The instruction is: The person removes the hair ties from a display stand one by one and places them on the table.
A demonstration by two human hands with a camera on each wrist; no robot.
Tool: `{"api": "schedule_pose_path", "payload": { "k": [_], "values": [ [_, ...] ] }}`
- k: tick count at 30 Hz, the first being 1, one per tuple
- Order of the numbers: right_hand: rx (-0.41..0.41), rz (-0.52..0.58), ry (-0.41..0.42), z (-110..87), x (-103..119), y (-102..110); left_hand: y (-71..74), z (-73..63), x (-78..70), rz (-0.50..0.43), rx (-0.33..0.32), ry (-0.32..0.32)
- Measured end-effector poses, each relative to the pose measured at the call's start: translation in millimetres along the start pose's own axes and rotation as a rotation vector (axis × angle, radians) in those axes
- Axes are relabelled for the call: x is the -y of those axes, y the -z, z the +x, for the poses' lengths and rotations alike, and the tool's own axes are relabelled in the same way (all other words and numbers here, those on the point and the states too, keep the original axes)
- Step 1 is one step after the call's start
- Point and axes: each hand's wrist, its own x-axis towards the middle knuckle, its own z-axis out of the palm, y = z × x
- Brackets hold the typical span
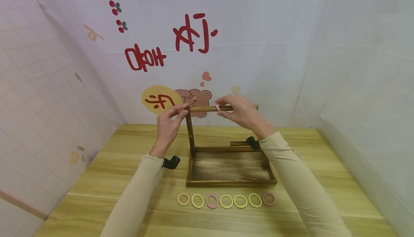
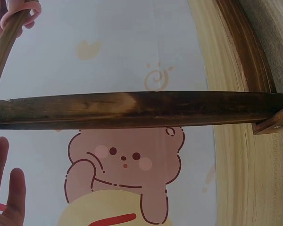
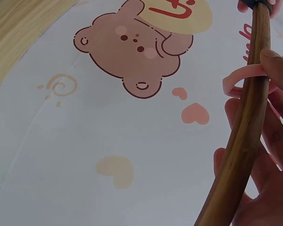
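A dark wooden stand has a tray base (image 1: 226, 184), an upright post (image 1: 190, 129) at its left and a horizontal bar (image 1: 203, 109) reaching right from the post's top. My right hand (image 1: 240, 111) pinches a pink ring (image 3: 236, 77) between thumb and fingers. The ring encircles the bar about midway, as the right wrist view shows. At the corner where post and bar meet, my left hand (image 1: 169, 123) pinches the top of the post with thumb and forefinger. Its other fingers (image 2: 16, 193) show beside the post in the left wrist view.
Several rings lie in a row on the wooden table (image 1: 129, 179) before the tray: an orange ring (image 1: 183, 199), yellow rings (image 1: 197, 195) and pink rings (image 1: 212, 207). A short wooden piece (image 1: 238, 144) shows behind the tray. A printed cloth (image 1: 258, 50) hangs behind the table.
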Motion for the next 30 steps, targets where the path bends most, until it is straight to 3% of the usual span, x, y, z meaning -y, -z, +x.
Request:
{"api": "schedule_pose_path", "payload": {
  "k": [30],
  "values": [
    [-0.034, -0.037, 0.015, -8.1, -2.7, 6.2, 2.3, -0.8, -0.6, -0.03, 0.007, 0.02]
  ]
}}
